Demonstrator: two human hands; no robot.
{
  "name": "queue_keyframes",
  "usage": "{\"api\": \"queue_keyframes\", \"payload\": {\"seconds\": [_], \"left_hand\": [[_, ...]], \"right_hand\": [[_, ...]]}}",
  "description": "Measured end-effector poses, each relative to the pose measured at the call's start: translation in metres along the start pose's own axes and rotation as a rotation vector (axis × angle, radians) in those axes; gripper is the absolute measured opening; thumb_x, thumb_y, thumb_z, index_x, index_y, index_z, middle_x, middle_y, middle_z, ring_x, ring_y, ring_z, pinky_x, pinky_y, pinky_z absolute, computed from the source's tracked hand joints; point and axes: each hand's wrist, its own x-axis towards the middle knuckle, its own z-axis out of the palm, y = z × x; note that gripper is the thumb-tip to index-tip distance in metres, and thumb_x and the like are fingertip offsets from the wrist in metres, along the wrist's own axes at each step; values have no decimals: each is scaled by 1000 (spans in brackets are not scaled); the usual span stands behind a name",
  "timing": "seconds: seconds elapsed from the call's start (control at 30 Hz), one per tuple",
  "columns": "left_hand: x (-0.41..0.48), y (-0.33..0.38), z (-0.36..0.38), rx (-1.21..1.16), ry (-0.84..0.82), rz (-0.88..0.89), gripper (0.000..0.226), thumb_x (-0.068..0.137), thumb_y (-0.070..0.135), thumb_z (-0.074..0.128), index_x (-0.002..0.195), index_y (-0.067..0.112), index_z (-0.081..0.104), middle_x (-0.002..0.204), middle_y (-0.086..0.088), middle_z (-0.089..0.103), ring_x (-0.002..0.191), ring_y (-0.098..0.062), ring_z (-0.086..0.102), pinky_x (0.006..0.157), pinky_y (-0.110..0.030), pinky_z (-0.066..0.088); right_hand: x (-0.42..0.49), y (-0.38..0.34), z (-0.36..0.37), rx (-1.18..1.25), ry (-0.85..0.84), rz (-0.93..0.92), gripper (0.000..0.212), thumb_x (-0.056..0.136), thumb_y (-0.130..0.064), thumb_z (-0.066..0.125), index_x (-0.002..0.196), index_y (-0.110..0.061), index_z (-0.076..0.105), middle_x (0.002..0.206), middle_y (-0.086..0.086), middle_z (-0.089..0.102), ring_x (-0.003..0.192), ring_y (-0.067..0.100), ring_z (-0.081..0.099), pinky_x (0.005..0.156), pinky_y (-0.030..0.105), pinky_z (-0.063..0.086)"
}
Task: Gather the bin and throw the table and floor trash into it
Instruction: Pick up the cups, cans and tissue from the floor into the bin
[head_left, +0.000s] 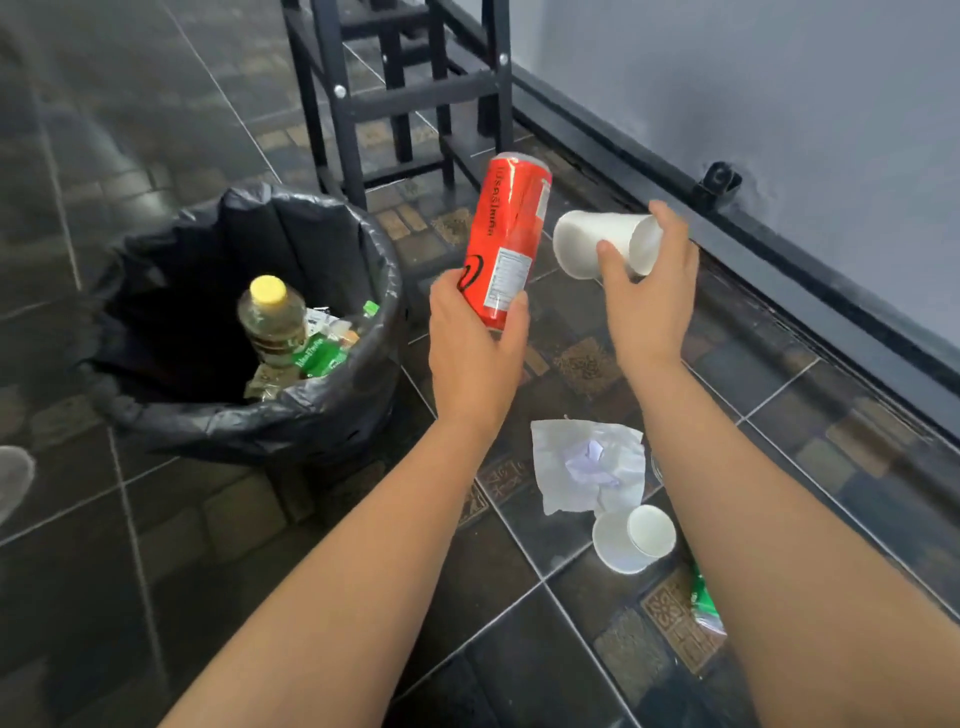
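The left hand (470, 343) gripped a tall red drink can (506, 234) by its lower end, fingers curled round it, just right of the round bin lined with a black plastic bag (234, 415). The right hand (649, 296) pinched a white paper cup (605, 244), tipped on its side, beside the can. A clear yellow-capped bottle (270, 317) stood inside the bin. On the dark tiled floor (519, 649) lay a crumpled white tissue (587, 462), another white paper cup (636, 538) and a green wrapper (704, 603), partly hidden by the right forearm. A black metal stool frame (395, 98) stood behind.
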Motion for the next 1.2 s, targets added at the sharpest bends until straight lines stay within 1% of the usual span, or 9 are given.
{"api": "queue_keyframes", "payload": {"seconds": [0.07,0.13,0.3,0.47,0.63,0.77,0.87,0.97,1.2], "left_hand": [[10,13,-14,-24,47,46,59,93,44,62,140,21,35,133,2,53,112,-12,59,93,-34,55],[19,22,-32,6,106,102,63,96,43,58,148,23,29,142,2,47,122,-9,52,99,-34,53],[42,19,-88,189,296,184,65,97,44,54,152,18,31,141,-5,46,121,-15,53,97,-38,52],[52,-11,-145,434,401,17,65,96,45,54,152,18,35,140,-9,50,120,-26,57,101,-44,47],[48,-41,-184,711,315,-188,64,98,45,52,152,16,33,137,-16,50,116,-36,56,99,-46,41],[43,-53,-193,849,209,-257,62,99,43,50,152,14,33,138,-19,50,119,-40,54,104,-48,39],[43,-54,-189,910,143,-246,60,103,45,39,153,14,35,152,-17,45,138,-35,43,120,-50,22],[42,-53,-186,911,109,-251,57,106,45,28,155,16,35,161,-12,36,150,-28,28,125,-49,7],[33,-33,-159,863,78,-2,55,108,38,25,153,10,39,160,-12,38,151,-27,27,125,-46,12]], "right_hand": [[0,-22,9,101,34,-35,54,89,-33,63,138,-25,43,137,-1,46,112,3,43,76,-5,30],[-3,-45,20,190,38,-49,52,88,-32,64,135,-21,44,134,-2,47,113,4,44,77,-7,30],[-21,-96,57,326,-55,-114,51,85,-33,66,129,-18,46,130,-3,49,114,9,48,79,-1,37],[-50,-122,102,253,-293,-170,53,83,-33,69,128,-23,43,132,-2,47,113,10,47,79,14,43],[-77,-112,133,-19,-508,-272,53,84,-34,68,127,-25,39,130,2,46,106,18,51,82,33,45],[-84,-97,141,-207,-552,-384,53,85,-35,69,129,-24,41,133,4,49,115,27,53,100,42,38],[-83,-95,142,-240,-592,-429,56,87,-43,66,134,-24,43,139,0,49,125,25,48,107,43,31],[-83,-93,138,-271,-669,-461,57,91,-49,57,140,-26,41,148,-3,44,139,20,35,115,45,19],[-66,-74,107,-292,-624,-497,52,97,-45,48,144,-23,41,150,-3,43,145,19,27,118,45,18]]}}
